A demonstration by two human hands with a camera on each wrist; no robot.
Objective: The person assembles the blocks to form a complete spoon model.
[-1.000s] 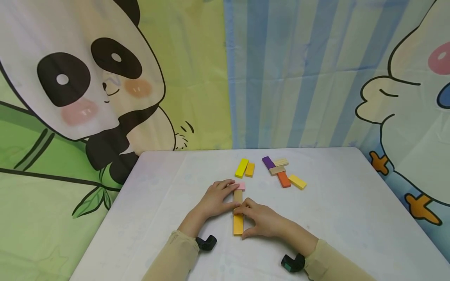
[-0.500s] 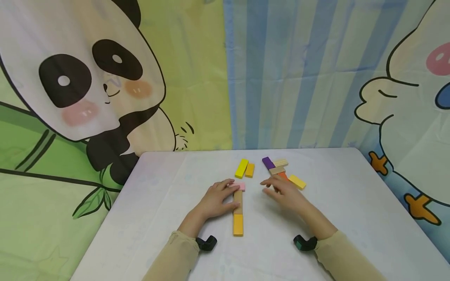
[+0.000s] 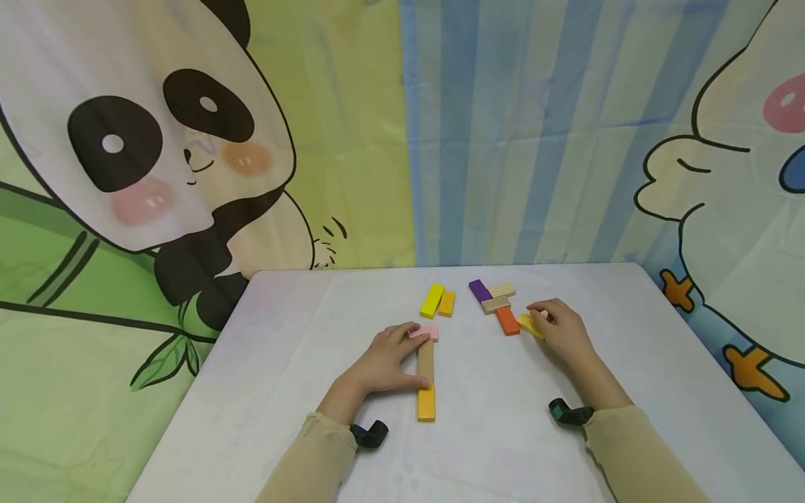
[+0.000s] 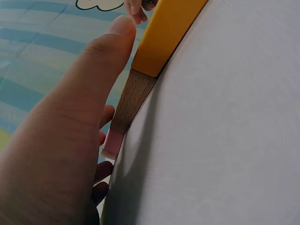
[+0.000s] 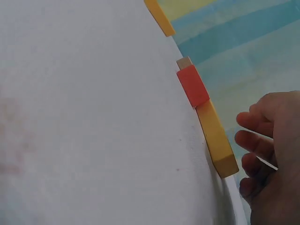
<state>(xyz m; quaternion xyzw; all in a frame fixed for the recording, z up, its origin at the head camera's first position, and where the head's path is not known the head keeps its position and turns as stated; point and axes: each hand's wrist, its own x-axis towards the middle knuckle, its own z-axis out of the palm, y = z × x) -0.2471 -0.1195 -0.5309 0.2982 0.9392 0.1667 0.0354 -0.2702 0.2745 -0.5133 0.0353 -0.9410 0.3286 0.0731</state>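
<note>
In the head view, a pink block (image 3: 429, 334), a plain wooden block (image 3: 425, 362) and an orange-yellow block (image 3: 426, 404) form a line on the table. My left hand (image 3: 385, 360) lies spread along its left side, fingers on the pink block and thumb by the wood-to-orange joint. The left wrist view shows that thumb beside the wooden block (image 4: 133, 101). At the right, my right hand (image 3: 564, 332) is over a yellow block (image 3: 528, 325). The right wrist view has its loosely bent fingers (image 5: 255, 143) close beside the yellow block (image 5: 216, 140), with a gap visible.
Touching or close to the yellow block is a red-orange block (image 3: 507, 321); beyond it lie a purple block (image 3: 479, 290) and two plain wooden ones (image 3: 496, 304). Farther left are a bright yellow block (image 3: 432, 301) and a shorter orange-yellow one (image 3: 447, 304). Printed curtains hang behind the table.
My right hand has left the orange-yellow block in the line and moved right and away to the yellow block. My left thumb has shifted nearer along the line; the blocks look unmoved.
</note>
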